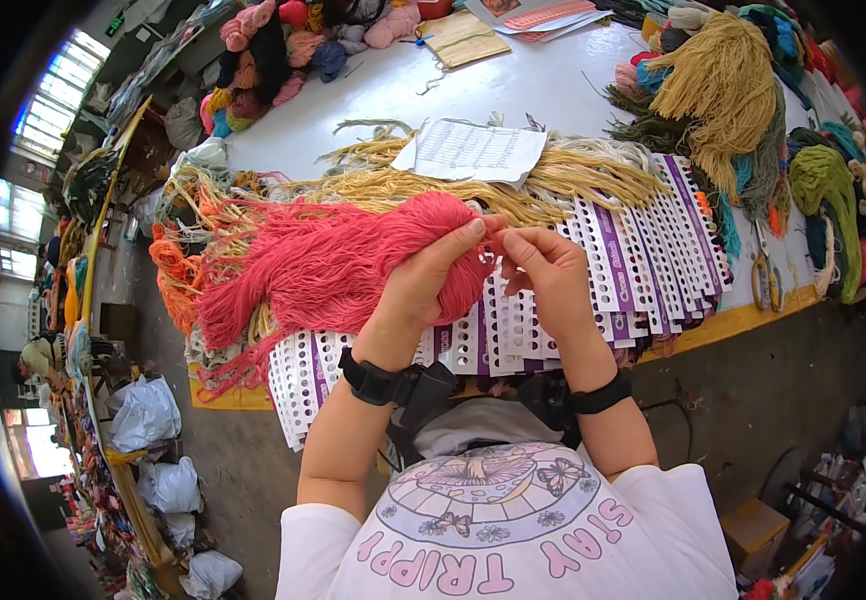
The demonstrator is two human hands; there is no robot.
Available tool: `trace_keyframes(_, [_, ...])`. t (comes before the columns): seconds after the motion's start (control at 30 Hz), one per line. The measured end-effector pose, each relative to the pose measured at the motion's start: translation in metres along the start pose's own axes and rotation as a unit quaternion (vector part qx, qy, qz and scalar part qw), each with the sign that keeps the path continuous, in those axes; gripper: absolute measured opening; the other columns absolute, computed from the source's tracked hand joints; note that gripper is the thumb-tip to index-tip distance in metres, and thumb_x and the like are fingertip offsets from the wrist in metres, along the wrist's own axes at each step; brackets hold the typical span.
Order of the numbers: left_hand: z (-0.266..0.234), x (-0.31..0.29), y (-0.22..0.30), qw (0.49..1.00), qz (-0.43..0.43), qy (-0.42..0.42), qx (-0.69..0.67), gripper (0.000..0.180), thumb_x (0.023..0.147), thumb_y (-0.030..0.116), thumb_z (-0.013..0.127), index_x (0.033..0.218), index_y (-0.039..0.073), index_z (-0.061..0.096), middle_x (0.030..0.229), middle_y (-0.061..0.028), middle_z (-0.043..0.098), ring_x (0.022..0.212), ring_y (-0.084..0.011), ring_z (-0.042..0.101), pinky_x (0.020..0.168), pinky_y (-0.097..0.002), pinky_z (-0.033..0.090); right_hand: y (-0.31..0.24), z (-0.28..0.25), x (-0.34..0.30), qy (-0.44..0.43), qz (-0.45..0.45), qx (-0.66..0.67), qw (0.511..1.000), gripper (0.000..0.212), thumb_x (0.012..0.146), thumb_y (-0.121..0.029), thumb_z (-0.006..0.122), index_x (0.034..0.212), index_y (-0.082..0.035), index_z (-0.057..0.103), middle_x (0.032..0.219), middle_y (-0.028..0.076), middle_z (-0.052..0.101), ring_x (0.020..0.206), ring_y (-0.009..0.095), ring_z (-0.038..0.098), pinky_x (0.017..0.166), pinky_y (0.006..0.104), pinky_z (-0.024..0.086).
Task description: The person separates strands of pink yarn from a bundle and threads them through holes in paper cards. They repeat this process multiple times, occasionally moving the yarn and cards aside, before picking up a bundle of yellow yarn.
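A thick hank of coral-pink thread (323, 255) stretches leftward across the table, its looped end bunched toward the middle. My left hand (443, 262) is wrapped round that looped end. At the hank's right tip my right hand (548, 270) pinches, thumb against forefinger, what looks like a few pink strands; the fingertips of both hands nearly meet there. Under and beside the hands lie overlapping white thread cards (513, 325) with punched holes and purple stripes. Tan thread bundles (433, 190) run behind the pink hank, with a printed paper sheet (478, 150) on top.
Orange thread (175, 275) lies at the table's left end. Scissors (765, 275) rest near the right front edge. Heaped hanks, including a large tan one (718, 90), fill the right side. A wooden board (463, 40) lies at the back. White bags (148, 415) stand on the floor at left.
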State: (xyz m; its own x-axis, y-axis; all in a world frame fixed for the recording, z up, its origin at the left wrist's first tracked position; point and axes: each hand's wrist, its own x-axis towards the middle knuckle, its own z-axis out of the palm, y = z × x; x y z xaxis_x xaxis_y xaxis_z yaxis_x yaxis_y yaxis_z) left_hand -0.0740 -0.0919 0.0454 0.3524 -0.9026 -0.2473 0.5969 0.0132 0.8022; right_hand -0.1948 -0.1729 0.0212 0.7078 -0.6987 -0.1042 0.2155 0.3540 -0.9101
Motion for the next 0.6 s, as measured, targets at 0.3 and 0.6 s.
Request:
trace_keyframes(0.3, [-0.0039, 0.0038, -0.0028, 0.999, -0.028, 0.005, -0.025, 0.027, 0.085, 0.018, 0.053, 0.100, -0.004, 0.057, 0.097, -0.0132, 0.059, 0.087, -0.0179, 0.058, 0.074, -0.0295, 0.049, -0.0025, 0.0032, -0.0009, 0.017, -0.002, -0.085, 0.996, 0.016, 0.082, -0.017, 0.059, 0.085, -0.001, 0.062, 0.067, 0.000, 0.059, 0.053, 0.004, 0.051, 0.044, 0.0164, 0.041])
trace_keyframes(0.6, [-0.0070, 0.0070, -0.0012, 0.999, -0.042, 0.017, -0.029, 0.025, 0.085, 0.022, 0.054, 0.093, 0.000, 0.059, 0.097, -0.0102, 0.059, 0.091, -0.0174, 0.056, 0.073, -0.0290, 0.048, 0.0037, -0.0015, 0.0033, 0.006, 0.016, 0.046, 0.999, 0.017, 0.084, -0.019, 0.057, 0.085, -0.002, 0.061, 0.066, 0.000, 0.057, 0.053, 0.004, 0.049, 0.044, 0.0166, 0.041])
